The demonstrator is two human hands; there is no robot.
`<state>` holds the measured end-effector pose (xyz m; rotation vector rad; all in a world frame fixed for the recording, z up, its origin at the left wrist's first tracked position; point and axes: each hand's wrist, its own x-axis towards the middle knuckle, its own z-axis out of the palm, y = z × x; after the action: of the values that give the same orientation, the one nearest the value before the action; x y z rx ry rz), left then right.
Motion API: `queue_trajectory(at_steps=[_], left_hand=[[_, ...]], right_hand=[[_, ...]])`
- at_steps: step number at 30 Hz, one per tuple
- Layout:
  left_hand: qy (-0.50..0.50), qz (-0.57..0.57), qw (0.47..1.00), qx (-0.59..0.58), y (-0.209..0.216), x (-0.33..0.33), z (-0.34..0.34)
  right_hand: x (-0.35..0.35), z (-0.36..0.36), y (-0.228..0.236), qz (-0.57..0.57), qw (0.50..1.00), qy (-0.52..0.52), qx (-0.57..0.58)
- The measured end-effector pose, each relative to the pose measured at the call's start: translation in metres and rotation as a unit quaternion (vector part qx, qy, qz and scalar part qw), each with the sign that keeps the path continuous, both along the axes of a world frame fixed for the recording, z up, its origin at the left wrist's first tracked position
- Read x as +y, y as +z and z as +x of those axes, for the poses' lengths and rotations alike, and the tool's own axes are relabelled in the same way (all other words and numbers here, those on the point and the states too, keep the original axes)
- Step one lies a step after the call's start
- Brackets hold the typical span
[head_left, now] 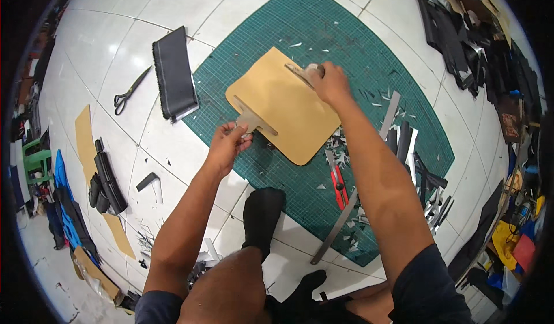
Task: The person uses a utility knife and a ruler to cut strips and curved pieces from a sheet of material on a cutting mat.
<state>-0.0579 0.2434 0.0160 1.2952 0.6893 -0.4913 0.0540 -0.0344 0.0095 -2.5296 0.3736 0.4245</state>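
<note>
A tan panel with rounded corners [288, 107] lies tilted over the green gridded cutting mat [300, 12]. At its near-left edge, my left hand [226, 145] is closed on the handle of a wide metal clip [249, 118], whose long flat jaw lies along the panel. My right hand [332, 85] is closed round the handle of a second metal clip [298, 75] at the far-right edge. My fingers partly cover that clip. Whether either clip grips the panel, I cannot tell.
Right of the panel lie a red cutter [339, 186], a metal ruler [334, 231] and scattered offcuts. To the left are black fabric [175, 73], scissors [131, 91] and black rolls [108, 177]. My socked foot [262, 211] stands at the mat's near edge.
</note>
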Motion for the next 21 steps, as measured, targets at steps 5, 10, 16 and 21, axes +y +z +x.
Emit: queue_trajectory(at_steps=[5,10,16,21], left_hand=[[-0.039,-0.001,0.999,0.0,-0.005,0.026,0.024],[-0.101,-0.011,0.995,-0.006,-0.017,0.031,0.058],[-0.032,0.033,0.999,-0.028,-0.021,0.068,0.062],[0.015,0.039,0.998,-0.056,-0.003,0.089,0.048]], right_hand=[[-0.014,-0.003,0.0,0.181,0.981,-0.065,0.015],[-0.044,-0.006,-0.014,0.311,0.937,-0.143,0.066],[-0.064,-0.019,-0.022,0.394,0.876,-0.268,-0.07],[-0.111,-0.025,-0.036,0.358,0.826,-0.41,-0.145]])
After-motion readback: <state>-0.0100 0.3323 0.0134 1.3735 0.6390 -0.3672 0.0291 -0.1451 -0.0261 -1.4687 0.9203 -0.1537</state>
